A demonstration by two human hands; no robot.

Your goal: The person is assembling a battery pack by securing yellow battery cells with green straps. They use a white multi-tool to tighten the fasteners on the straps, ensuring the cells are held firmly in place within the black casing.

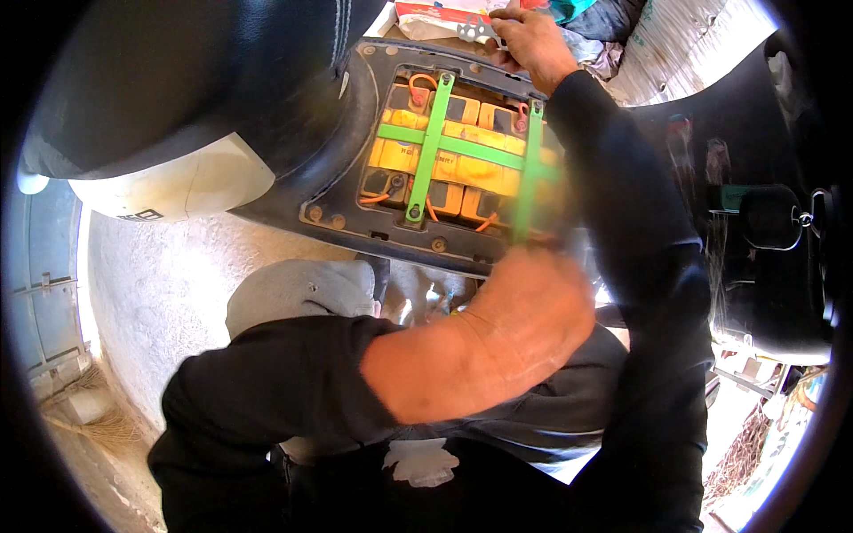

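In front of me a block of yellow batteries [489,141] sits in a recess of a black vehicle floor panel [355,229]. One green strap [432,147] runs across it front to back, and a second, partly blurred green strap [533,151] stands farther right. A green crossbar [484,151] passes sideways over the batteries. My left hand [524,311] is at the near end of the right strap; motion smears its fingers. My right hand [536,49] reaches beyond the far edge of the panel, fingers apart, beside a red and white package [435,19].
A black seat [204,80] with a white panel [191,182] below rises at the left. Orange wires [422,82] loop at the battery corners. A white woven sack [684,49] stands far right, with a black panel and a keyring [804,218] nearer.
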